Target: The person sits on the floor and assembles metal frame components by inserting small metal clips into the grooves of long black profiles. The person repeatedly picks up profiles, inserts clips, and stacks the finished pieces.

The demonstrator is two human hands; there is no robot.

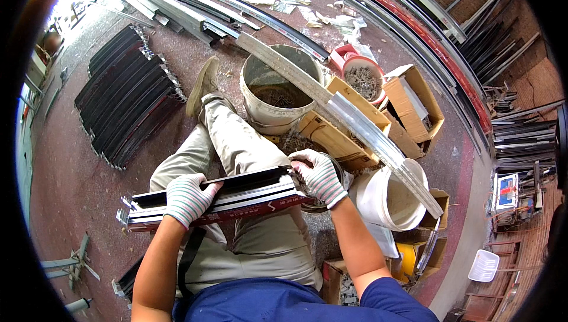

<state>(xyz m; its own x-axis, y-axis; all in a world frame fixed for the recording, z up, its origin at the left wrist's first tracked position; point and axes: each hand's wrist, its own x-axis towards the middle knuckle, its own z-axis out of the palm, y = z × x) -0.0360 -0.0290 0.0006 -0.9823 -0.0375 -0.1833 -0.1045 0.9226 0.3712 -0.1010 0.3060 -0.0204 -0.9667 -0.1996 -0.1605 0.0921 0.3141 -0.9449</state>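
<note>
Across my lap lies a bundle of long metal profiles (254, 199), black and silver on top with a dark red, printed front face. Small metal fittings show at its left end. My left hand (188, 199), in a white glove with green stripes, is closed over the bundle left of its middle, thumb on top. In a matching glove, my right hand (321, 177) is at the right end, with fingers bent together against the end of the profiles. Whatever small piece is between those fingers is too hidden to name.
Black profiles (127, 94) lie stacked on the floor at left. A white bucket (278, 118) with small parts stands ahead, a long metal bar (284, 58) across it. Wooden boxes (331, 138), a cardboard box (423, 115) and a second white bucket (408, 203) crowd the right.
</note>
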